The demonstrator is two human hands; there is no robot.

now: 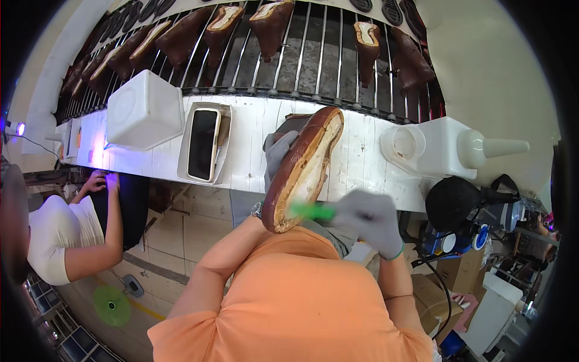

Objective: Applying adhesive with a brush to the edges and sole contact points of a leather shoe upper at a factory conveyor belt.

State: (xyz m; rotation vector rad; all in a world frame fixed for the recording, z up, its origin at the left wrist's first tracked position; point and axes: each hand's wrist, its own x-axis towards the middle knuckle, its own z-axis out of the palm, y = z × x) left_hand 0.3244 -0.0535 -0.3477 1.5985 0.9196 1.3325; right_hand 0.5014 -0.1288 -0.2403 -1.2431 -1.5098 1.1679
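My left hand (278, 158), in a grey glove, is closed round the far left side of a brown leather shoe (281, 194). The shoe is tilted with its underside facing up, showing a tan rim and a pale, whitish middle. In my right hand (369, 218), also gloved in grey and smeared by motion, is a green brush (316, 211). Its tip touches or lies very close over the near end of the shoe's underside. The blur hides the exact shape of the brush.
A white table (250, 108) holds a white container (146, 111), a phone (204, 145) in a tray, and a white bottle (476, 148) beside a round cup (405, 143). Behind, several brown boots (270, 30) lie on a roller rack (313, 54). A co-worker (72, 235) sits at left.
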